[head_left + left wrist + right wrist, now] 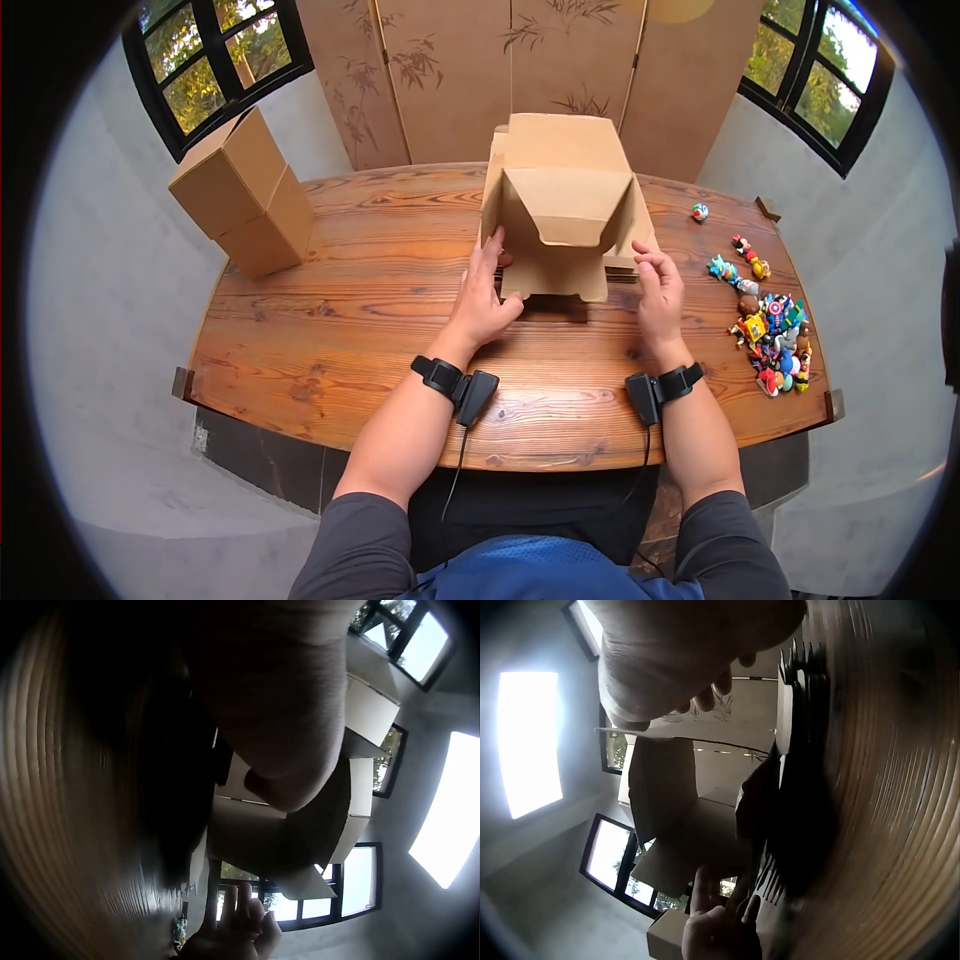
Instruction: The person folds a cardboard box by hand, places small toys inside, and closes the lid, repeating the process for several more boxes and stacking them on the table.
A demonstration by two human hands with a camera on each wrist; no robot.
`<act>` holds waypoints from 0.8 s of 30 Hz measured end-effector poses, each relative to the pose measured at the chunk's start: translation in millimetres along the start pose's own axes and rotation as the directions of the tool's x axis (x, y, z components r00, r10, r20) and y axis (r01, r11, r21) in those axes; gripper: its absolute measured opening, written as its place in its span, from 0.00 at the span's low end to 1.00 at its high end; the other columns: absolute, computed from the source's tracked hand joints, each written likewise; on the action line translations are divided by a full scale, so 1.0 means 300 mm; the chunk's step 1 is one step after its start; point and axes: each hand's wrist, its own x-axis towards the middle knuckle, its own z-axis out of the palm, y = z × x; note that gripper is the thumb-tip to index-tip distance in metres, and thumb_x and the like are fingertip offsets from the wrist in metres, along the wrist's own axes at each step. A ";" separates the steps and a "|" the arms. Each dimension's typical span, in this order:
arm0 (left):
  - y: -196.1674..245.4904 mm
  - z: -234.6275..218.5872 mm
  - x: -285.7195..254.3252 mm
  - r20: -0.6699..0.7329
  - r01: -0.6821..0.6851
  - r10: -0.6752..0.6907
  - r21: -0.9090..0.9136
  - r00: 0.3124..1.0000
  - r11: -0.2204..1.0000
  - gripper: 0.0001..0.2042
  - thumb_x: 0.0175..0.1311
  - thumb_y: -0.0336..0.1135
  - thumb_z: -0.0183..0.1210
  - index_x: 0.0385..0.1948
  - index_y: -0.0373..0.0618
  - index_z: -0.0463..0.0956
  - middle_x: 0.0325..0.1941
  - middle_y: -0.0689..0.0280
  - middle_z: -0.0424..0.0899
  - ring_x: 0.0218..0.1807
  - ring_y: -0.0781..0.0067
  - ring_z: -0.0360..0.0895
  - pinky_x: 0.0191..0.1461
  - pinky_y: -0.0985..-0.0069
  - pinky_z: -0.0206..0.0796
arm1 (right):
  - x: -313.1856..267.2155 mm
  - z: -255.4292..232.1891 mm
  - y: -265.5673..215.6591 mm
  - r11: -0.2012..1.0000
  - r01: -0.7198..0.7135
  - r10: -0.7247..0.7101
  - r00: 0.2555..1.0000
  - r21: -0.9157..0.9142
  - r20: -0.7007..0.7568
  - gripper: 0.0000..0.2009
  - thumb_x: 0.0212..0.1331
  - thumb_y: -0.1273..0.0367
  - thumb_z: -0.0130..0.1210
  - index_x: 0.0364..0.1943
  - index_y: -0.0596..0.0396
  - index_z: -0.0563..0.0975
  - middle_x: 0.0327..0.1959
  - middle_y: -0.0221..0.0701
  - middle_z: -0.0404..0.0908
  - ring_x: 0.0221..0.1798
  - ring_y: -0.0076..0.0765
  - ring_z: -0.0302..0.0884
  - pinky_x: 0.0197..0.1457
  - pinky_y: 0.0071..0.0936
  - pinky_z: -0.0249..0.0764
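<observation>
A brown cardboard box (565, 210) with flaps folded out stands in front of me, its open side facing me in the head view. My left hand (487, 300) rests at its left wall, fingers mostly straight and thumb pointing toward the bottom flap (555, 283). Beside the right side of the box is my right hand (661, 300), its fingers loosely bent and holding nothing. The right wrist view shows the box interior (705, 825) between the two hands. Layered flat cardboard (622, 272) lies under the box.
Two stacked cardboard boxes (250, 195) stand at the table's left. Several small toy figures (775, 340) lie piled at the right, with a small ball-like toy (699, 212) farther back. Behind the wooden table (350, 300) stands a folding screen (450, 80).
</observation>
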 end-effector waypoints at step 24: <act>0.020 -0.023 0.004 -0.188 -0.024 -0.005 -0.152 0.982 0.988 0.24 0.63 0.34 0.56 0.61 0.33 0.71 0.59 0.55 0.75 0.55 0.64 0.77 0.63 0.69 0.67 | -0.017 0.017 -0.028 0.832 0.141 0.038 0.950 -0.536 0.309 0.18 0.53 0.74 0.60 0.51 0.53 0.81 0.54 0.44 0.77 0.59 0.54 0.72 0.63 0.41 0.69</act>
